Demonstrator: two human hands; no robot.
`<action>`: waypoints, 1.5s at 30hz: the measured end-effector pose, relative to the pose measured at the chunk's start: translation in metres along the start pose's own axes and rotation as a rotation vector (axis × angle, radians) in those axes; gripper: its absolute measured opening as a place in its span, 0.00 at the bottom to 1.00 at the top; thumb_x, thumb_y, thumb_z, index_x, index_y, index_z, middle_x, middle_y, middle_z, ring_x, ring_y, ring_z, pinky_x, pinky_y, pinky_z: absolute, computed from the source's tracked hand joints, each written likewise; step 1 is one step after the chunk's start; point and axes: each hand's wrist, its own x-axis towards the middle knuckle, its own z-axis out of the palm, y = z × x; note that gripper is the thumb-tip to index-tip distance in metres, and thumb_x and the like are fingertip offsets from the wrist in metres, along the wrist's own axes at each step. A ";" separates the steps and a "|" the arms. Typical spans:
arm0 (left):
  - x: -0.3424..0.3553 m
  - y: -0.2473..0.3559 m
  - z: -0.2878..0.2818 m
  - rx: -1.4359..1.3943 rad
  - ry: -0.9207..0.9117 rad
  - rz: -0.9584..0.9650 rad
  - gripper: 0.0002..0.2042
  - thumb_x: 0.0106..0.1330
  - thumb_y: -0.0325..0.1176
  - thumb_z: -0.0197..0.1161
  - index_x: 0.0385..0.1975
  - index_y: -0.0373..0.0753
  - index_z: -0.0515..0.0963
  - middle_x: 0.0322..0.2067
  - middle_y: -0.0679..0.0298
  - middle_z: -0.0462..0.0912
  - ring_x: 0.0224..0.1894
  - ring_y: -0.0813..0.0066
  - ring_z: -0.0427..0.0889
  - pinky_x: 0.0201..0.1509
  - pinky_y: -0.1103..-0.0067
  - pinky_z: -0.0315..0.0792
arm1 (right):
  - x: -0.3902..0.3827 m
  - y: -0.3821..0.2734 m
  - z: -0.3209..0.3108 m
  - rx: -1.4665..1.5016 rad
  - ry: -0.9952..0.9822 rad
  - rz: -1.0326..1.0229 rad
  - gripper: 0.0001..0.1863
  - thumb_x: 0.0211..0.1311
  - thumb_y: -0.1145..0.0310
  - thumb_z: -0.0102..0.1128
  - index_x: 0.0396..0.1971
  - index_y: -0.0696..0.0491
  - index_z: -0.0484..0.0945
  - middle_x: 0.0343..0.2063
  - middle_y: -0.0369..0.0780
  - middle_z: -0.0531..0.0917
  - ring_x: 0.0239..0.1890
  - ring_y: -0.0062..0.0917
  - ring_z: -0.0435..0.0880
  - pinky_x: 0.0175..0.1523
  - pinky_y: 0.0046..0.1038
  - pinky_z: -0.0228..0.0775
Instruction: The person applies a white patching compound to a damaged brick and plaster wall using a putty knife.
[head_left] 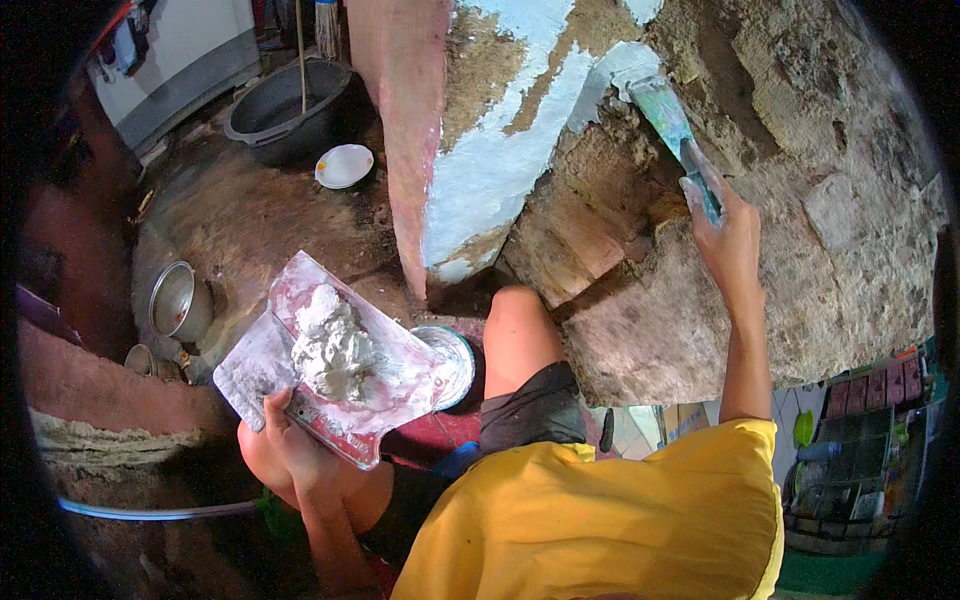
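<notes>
My right hand (728, 225) is closed round the handle of a putty knife (664, 115), whose blade is smeared with white and pale green. The blade touches the rough wall (840, 130) at the edge of a patch of white putty (497, 135). Low on the left, my left hand (298, 445) grips the edge of a flat, whitened board (405, 378), the thumb on top. A lumpy heap of wet white putty (335, 345) lies on the board. Beside the board's right end, a round container with a whitish rim (462, 362) is partly covered.
A large dark basin (285, 125) with a stick in it, a white plate (344, 167) and a metal pot (182, 302) sit on the brown floor at the left. The pink wall corner (405, 150) juts out ahead of my bare knee. Racks of goods (860, 450) stand lower right.
</notes>
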 end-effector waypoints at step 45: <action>-0.012 -0.006 0.020 -0.509 0.134 -0.141 0.14 0.57 0.35 0.57 0.35 0.28 0.72 0.28 0.59 0.79 0.26 0.71 0.78 0.33 0.78 0.73 | -0.056 -0.050 0.149 1.026 -0.513 -0.722 0.21 0.47 0.73 0.59 0.45 0.52 0.75 0.26 0.43 0.78 0.22 0.31 0.76 0.28 0.27 0.69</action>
